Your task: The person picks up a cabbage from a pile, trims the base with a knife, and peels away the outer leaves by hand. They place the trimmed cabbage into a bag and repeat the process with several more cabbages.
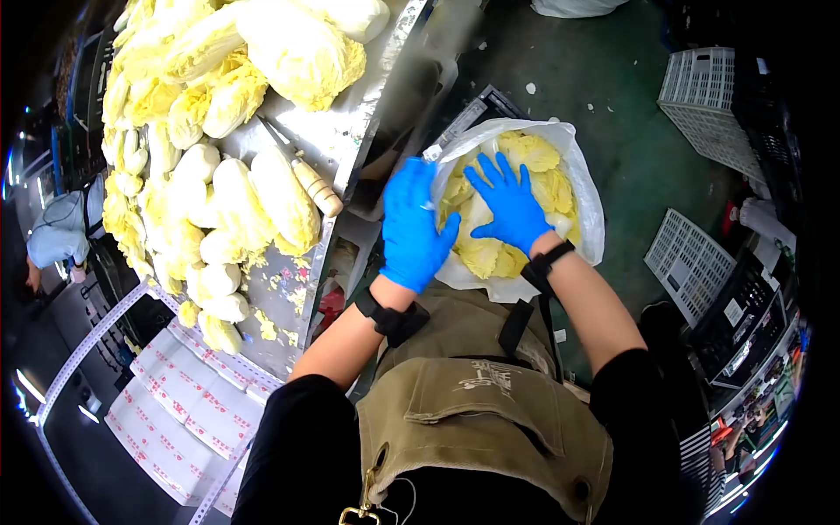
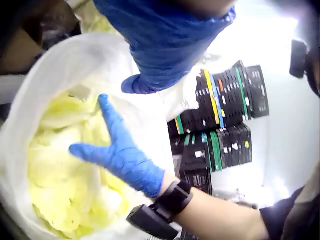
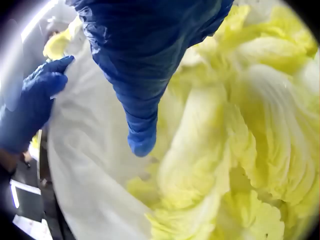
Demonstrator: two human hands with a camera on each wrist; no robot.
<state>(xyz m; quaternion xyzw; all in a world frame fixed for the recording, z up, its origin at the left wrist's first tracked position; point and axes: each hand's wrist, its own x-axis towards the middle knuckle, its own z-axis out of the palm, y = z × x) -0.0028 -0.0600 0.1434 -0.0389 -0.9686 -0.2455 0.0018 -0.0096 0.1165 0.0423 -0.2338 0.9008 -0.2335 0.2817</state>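
Observation:
A white plastic bag (image 1: pixel 588 188), its mouth spread wide, holds pale yellow napa cabbage leaves (image 1: pixel 534 150). My right hand (image 1: pixel 514 208), in a blue glove, is over the leaves inside the bag's mouth with its fingers spread. At the bag's left rim is my left hand (image 1: pixel 409 229), also gloved in blue, its fingers extended and holding nothing. The left wrist view shows the right hand (image 2: pixel 125 159) with thumb and forefinger apart above the leaves (image 2: pixel 65 175). In the right wrist view, large leaves (image 3: pixel 200 140) fill the bag beside the right thumb.
On the left, a metal table (image 1: pixel 284 289) bears a heap of napa cabbages (image 1: pixel 232 206) and a wooden-handled knife (image 1: pixel 315 186). White cartons (image 1: pixel 175 411) are stacked below it. Plastic crates (image 1: pixel 691 262) stand on the green floor to the right.

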